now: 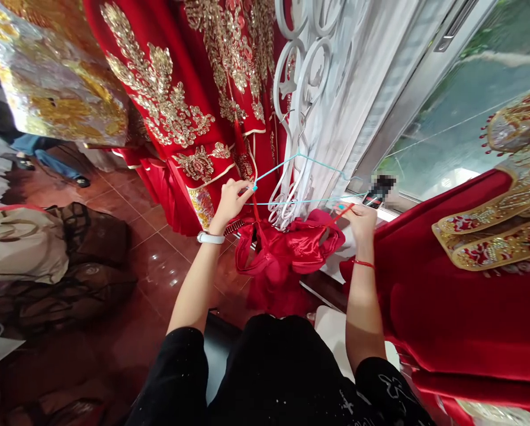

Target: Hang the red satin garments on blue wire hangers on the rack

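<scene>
My left hand pinches one end of a thin light-blue wire hanger. My right hand is closed on the hanger's other end, with a thin red strap under its fingers. A red satin garment hangs bunched from the hanger between my hands. A white band sits on my left wrist and a red string on my right wrist.
Red gowns with gold embroidery hang ahead and at right. A white ornate rack and white curtain stand behind the hanger, beside a window. Dark bags lie on the red tiled floor at left.
</scene>
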The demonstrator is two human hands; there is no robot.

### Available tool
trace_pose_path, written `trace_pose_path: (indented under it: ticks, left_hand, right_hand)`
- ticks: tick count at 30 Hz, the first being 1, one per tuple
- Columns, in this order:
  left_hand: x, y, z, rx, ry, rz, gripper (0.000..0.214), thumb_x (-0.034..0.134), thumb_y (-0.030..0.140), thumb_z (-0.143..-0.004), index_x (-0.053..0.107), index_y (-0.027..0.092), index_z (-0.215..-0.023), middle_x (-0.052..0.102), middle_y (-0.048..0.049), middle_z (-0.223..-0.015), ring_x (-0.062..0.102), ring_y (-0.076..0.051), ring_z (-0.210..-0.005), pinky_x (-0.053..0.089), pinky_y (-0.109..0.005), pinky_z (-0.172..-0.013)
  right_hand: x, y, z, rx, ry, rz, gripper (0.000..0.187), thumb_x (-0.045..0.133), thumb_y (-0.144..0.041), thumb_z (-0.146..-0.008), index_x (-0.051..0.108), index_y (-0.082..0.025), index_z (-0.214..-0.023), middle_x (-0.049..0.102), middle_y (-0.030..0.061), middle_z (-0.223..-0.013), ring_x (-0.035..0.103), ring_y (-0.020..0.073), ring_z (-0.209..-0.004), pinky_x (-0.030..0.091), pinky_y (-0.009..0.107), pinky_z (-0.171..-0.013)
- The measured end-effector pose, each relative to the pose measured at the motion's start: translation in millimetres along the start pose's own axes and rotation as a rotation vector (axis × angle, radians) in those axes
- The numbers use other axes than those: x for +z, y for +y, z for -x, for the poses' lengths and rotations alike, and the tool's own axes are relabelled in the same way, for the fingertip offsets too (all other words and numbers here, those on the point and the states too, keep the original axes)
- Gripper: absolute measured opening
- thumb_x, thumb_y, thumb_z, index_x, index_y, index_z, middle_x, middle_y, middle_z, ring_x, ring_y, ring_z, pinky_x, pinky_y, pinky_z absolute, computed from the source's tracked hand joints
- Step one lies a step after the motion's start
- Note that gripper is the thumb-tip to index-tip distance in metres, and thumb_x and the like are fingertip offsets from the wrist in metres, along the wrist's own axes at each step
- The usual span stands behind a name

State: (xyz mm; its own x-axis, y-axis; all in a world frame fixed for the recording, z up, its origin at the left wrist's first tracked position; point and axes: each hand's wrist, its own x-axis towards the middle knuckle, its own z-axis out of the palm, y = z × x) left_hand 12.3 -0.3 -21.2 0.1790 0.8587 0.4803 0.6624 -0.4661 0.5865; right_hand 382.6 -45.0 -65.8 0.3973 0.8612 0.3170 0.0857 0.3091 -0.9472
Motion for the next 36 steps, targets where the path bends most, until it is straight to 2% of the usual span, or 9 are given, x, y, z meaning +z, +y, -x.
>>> trace_pose_path:
  ticks: [5,10,17,22,27,30,32,34,36]
  left_hand:
    - [-11.9,-6,-2,0.019,0.0,0.045,0.025,0.064,0.041,-0.098,0.073,0.023,-0.083,0.071,-0.0048,-0.085,0.053,-0.028,-0.093,0.031,-0.054,-0.111]
    - [-12.4,-5,-3,0.003,-0.043,0.105,0.026,0.065,0.042,-0.097,0.073,0.021,-0.083,0.072,-0.0059,-0.089,0.054,-0.029,-0.095,0.029,-0.058,-0.113]
    - [-5.8,-2,1,-0.002,-0.034,0.153,0.04,0.062,0.058,-0.095,0.075,0.022,-0.083,0.074,-0.0079,-0.092,0.054,-0.029,-0.094,0.03,-0.057,-0.111]
    - [3.2,2,11,-0.026,0.063,0.11,0.04,0.058,0.057,-0.098,0.074,0.023,-0.084,0.072,-0.0068,-0.088,0.054,-0.029,-0.093,0.029,-0.056,-0.11]
    - [12.8,0,14,-0.059,0.083,0.109,0.03,0.058,0.048,-0.1,0.076,0.024,-0.098,0.074,-0.0075,-0.098,0.055,-0.029,-0.097,0.029,-0.057,-0.111]
    - [17.1,-1,10,-0.097,0.078,0.09,0.027,0.058,0.044,-0.1,0.075,0.024,-0.105,0.072,-0.0085,-0.099,0.057,-0.031,-0.1,0.03,-0.061,-0.112]
    - [20.2,0,13,-0.098,0.099,0.077,0.028,0.057,0.043,-0.1,0.074,0.024,-0.112,0.071,-0.0101,-0.105,0.058,-0.033,-0.109,0.03,-0.063,-0.115]
    - [25.3,-2,27,-0.069,0.169,0.087,0.038,0.061,0.046,-0.098,0.067,0.025,-0.13,0.065,-0.0137,-0.129,0.053,-0.036,-0.129,0.028,-0.062,-0.121]
    - [33.4,-7,55,-0.039,0.259,0.112,0.066,0.067,0.049,-0.094,0.049,0.025,-0.152,0.042,-0.0177,-0.16,0.034,-0.038,-0.153,0.022,-0.058,-0.128]
  right_hand:
    - [-52,-14,-9,-0.031,0.12,0.057,0.043,0.092,-0.05,-0.061,0.08,-0.018,-0.086,0.081,0.0035,-0.082,0.079,0.0263,-0.085,0.068,0.045,-0.083]
    - [-60,-40,-34,-0.139,0.168,0.092,0.042,0.09,-0.054,-0.063,0.079,-0.017,-0.078,0.081,0.0049,-0.081,0.079,0.0257,-0.083,0.068,0.046,-0.086]
    - [-30,-88,-57,-0.138,-0.253,0.305,0.036,0.089,-0.051,-0.064,0.079,-0.017,-0.072,0.077,0.0048,-0.07,0.077,0.0247,-0.075,0.068,0.043,-0.079]
    - [-19,-87,-69,-0.126,-0.357,0.388,0.027,0.086,-0.043,-0.07,0.077,-0.018,-0.07,0.073,0.002,-0.065,0.07,0.0178,-0.066,0.061,0.031,-0.065]
    - [-17,-76,-80,-0.224,-0.479,0.565,0.016,0.065,-0.029,-0.086,0.075,-0.019,-0.078,0.076,0.004,-0.079,0.07,0.019,-0.079,0.057,0.03,-0.076]
    - [-11,-68,-82,-0.313,-0.429,0.703,0.012,0.061,-0.02,-0.083,0.073,-0.019,-0.086,0.075,0.0059,-0.087,0.07,0.0227,-0.087,0.056,0.037,-0.088]
    - [-2,-62,-75,-0.427,-0.307,0.774,0.021,0.061,-0.018,-0.08,0.072,-0.018,-0.098,0.074,0.0092,-0.101,0.068,0.0277,-0.1,0.053,0.045,-0.099]
    - [11,-55,-57,-0.554,-0.142,0.778,0.035,0.059,-0.017,-0.081,0.07,-0.019,-0.113,0.069,0.0124,-0.12,0.063,0.0312,-0.117,0.048,0.05,-0.109]
    - [30,-46,-30,-0.622,-0.031,0.727,0.04,0.053,-0.015,-0.085,0.068,-0.02,-0.122,0.066,0.0129,-0.127,0.06,0.0307,-0.124,0.046,0.05,-0.111]
